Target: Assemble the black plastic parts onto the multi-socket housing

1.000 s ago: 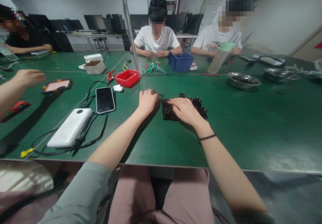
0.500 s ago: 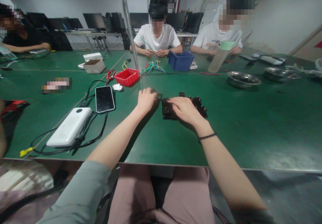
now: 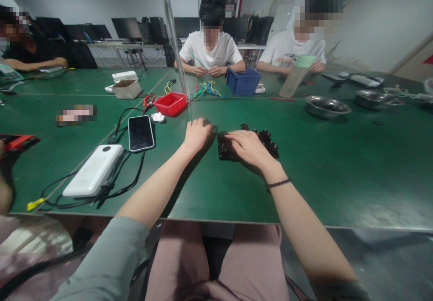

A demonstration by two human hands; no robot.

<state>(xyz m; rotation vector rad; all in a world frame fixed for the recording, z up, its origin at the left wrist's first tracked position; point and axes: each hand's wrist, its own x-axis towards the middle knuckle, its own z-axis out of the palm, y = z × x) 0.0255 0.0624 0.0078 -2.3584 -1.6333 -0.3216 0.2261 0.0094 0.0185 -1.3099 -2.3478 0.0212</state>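
Note:
A pile of small black parts (image 3: 267, 141) lies on the green table (image 3: 338, 166) in front of me. My right hand (image 3: 248, 148) rests on the pile with fingers stretched flat over a black block. My left hand (image 3: 196, 134) is curled into a loose fist just left of the pile, pinching a small dark piece I cannot make out at its upper right edge.
A phone (image 3: 141, 132), a white power bank (image 3: 93, 170) with black cables, a red tray (image 3: 171, 103), a blue bin (image 3: 243, 81), metal bowls (image 3: 327, 107) and a clear pole (image 3: 174, 39) stand around. Other people sit across and at left.
The neighbour's arm at the left has drawn back out of sight. My own hands have barely moved.

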